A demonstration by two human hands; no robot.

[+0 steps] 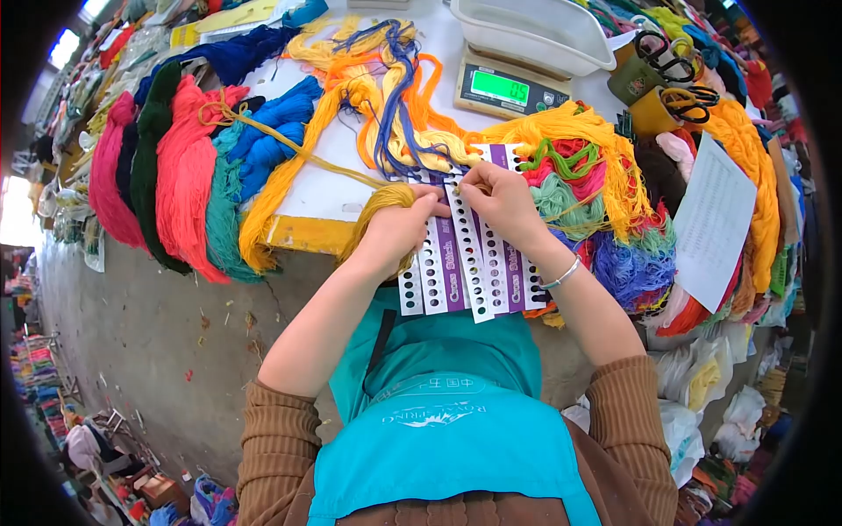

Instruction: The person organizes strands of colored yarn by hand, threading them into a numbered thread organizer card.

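An olive-gold skein of embroidery thread [373, 219] is wrapped in my left hand [408, 230], whose fingers are closed round it. A strand of that colour stretches from it toward the upper left. My right hand [510, 203] is closed in a pinch at the upper end of a white punched thread card [467, 254]; what lies between the fingertips is too small to make out. Several white and purple cards marked "Cross Stitch" [449, 263] fan out under both hands, overhanging the table's front edge. Yellow, orange and dark blue threads [396, 114] lie just beyond their tops.
Coloured skeins [186, 167] hang over the table's left edge. Tangled threads [627, 263] crowd the right side. Behind are a digital scale [504, 88] bearing a white plastic tray [535, 35], scissors [688, 103] in holders, and a printed sheet [712, 223].
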